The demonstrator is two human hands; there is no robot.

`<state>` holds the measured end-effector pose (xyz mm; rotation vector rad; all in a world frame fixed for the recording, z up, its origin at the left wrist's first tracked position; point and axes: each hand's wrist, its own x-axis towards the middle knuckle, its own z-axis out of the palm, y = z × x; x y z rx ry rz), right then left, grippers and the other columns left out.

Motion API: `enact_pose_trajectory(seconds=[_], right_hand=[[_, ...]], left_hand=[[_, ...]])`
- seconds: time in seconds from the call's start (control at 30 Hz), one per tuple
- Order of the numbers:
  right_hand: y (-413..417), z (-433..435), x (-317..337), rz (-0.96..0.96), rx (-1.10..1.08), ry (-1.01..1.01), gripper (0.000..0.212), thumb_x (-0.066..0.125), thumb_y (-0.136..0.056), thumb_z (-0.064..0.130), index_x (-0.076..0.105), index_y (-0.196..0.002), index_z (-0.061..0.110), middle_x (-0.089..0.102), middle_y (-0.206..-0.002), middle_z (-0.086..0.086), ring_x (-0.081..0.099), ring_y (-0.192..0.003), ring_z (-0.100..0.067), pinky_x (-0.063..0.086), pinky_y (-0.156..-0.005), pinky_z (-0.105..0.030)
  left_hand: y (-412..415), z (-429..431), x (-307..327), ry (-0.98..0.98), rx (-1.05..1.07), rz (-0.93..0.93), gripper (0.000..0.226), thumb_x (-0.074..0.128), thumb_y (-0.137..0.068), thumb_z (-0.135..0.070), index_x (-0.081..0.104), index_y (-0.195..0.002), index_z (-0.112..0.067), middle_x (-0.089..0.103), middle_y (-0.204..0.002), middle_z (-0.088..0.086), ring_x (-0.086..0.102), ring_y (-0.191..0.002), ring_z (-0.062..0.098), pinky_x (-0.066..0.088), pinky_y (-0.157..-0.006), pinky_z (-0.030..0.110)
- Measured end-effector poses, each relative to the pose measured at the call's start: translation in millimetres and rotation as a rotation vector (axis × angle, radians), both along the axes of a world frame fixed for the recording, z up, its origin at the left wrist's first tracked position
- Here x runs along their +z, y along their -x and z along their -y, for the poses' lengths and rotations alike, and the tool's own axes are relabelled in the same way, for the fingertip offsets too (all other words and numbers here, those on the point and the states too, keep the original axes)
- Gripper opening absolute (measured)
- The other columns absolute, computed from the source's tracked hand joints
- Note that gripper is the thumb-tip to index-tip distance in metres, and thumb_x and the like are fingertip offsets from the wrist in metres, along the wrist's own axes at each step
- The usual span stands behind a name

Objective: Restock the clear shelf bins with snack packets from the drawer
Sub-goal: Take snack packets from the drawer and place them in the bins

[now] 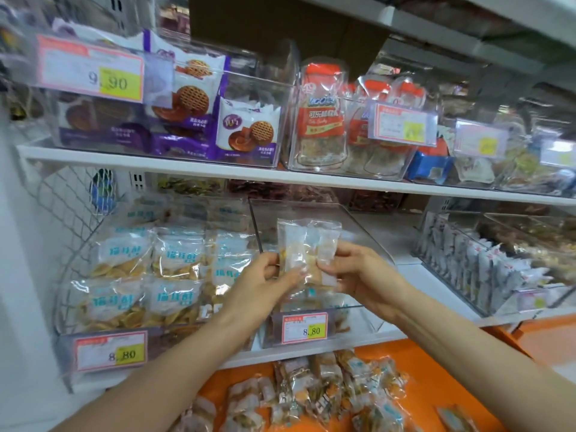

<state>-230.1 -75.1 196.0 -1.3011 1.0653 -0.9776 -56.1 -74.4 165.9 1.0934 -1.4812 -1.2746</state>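
Both hands hold a small bunch of clear snack packets [304, 244] upright over the middle clear bin [367, 232] on the lower shelf. My left hand [265, 282] grips the bunch from the left, thumb across its front. My right hand [358, 272] pinches it from the right. That bin carries an 8.80 price tag [304, 327] and holds only a few packets near its front. Below, the orange drawer [436, 378] holds several loose packets [314, 391] of the same kind.
A full bin of pale blue-labelled chip packets [149, 275] stands to the left. A bin of white packets [486, 263] stands to the right. The upper shelf [187, 166] carries bins of purple cookie packs [187, 98] and red-topped snacks [324, 113].
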Motion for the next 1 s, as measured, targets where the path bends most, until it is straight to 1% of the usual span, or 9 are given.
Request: enact_pose_trajectory(seconds=[0.17,0.27,0.33,0.4,0.53,0.63,0.8,0.9,1.0], right_hand=[[17,-15,-9,0.227,-0.109,0.001,0.049,0.052,-0.06,-0.003,0.067,-0.105,0.006,0.068,-0.1,-0.013,0.067,-0.094,-0.028,0.056,-0.078,-0.034],[20,-19,-13,0.291,-0.042,-0.263,0.033,0.054,-0.084,0.016,0.064,-0.112,0.004,0.065,-0.11,-0.018,0.068,-0.087,-0.03,0.058,-0.077,-0.04],[17,-21,-19,0.284,0.077,-0.327,0.05,0.072,-0.079,0.029,0.061,-0.119,0.001,0.065,-0.109,-0.021,0.069,-0.08,-0.028,0.06,-0.069,-0.037],[15,-22,-23,0.36,0.134,-0.31,0.077,0.09,-0.057,0.016,0.056,-0.125,0.001,0.065,-0.104,-0.022,0.069,-0.075,-0.026,0.058,-0.058,-0.031],[22,-20,-21,0.195,-0.032,-0.119,0.083,0.083,-0.056,-0.002,0.055,-0.129,0.024,0.066,-0.107,-0.017,0.068,-0.083,-0.023,0.057,-0.056,-0.03],[19,-23,-27,0.085,-0.004,-0.03,0.064,0.077,-0.064,0.0,0.058,-0.12,0.024,0.065,-0.11,-0.022,0.06,-0.093,-0.035,0.047,-0.064,-0.033],[11,-27,-31,-0.036,0.031,0.01,0.064,0.078,-0.065,0.025,0.057,-0.125,0.03,0.064,-0.112,-0.02,0.055,-0.092,-0.042,0.041,-0.072,-0.04],[11,-27,-26,-0.122,0.003,0.016,0.068,0.074,-0.063,0.046,0.056,-0.126,0.026,0.066,-0.118,-0.01,0.061,-0.108,-0.033,0.049,-0.083,-0.038],[11,-25,-30,-0.1,0.075,-0.071,0.086,0.086,-0.053,0.049,0.055,-0.125,0.013,0.065,-0.117,-0.016,0.063,-0.104,-0.033,0.048,-0.086,-0.042]], left_hand=[[-8,-2,-5,0.512,0.069,0.204,0.018,0.071,-0.081,-0.012,0.059,-0.089,-0.023,0.061,-0.091,-0.013,0.055,-0.086,-0.005,0.042,-0.074,0.007],[-14,2,-6,0.831,0.059,0.299,0.028,0.069,-0.077,-0.001,0.064,-0.095,-0.023,0.055,-0.102,-0.013,0.052,-0.097,0.001,0.043,-0.081,0.015],[-17,3,-9,0.981,0.056,0.373,0.037,0.064,-0.074,-0.001,0.061,-0.099,-0.028,0.05,-0.105,-0.014,0.051,-0.1,0.007,0.045,-0.082,0.022],[-16,0,-9,1.014,0.054,0.433,0.044,0.065,-0.076,-0.001,0.059,-0.108,-0.03,0.048,-0.11,-0.013,0.048,-0.104,0.005,0.043,-0.085,0.017],[-15,-7,1,0.52,0.13,0.243,0.036,0.056,-0.09,-0.01,0.047,-0.118,-0.031,0.052,-0.118,-0.014,0.052,-0.1,-0.009,0.046,-0.089,0.011],[-13,-13,5,-0.012,-0.051,-0.033,0.023,0.052,-0.092,-0.027,0.055,-0.113,-0.016,0.066,-0.099,-0.001,0.064,-0.078,0.003,0.055,-0.068,0.017],[-12,-14,-1,-0.071,-0.089,0.007,0.02,0.065,-0.086,-0.018,0.061,-0.104,-0.01,0.072,-0.086,0.006,0.064,-0.057,0.004,0.05,-0.055,0.015],[-14,-13,1,-0.082,-0.097,0.003,0.017,0.065,-0.085,-0.016,0.063,-0.101,-0.012,0.072,-0.088,0.008,0.064,-0.06,0.006,0.05,-0.055,0.015],[-12,-13,-1,-0.149,-0.045,-0.168,0.019,0.067,-0.083,-0.015,0.064,-0.102,-0.013,0.072,-0.09,0.008,0.068,-0.071,0.009,0.053,-0.059,0.016]])
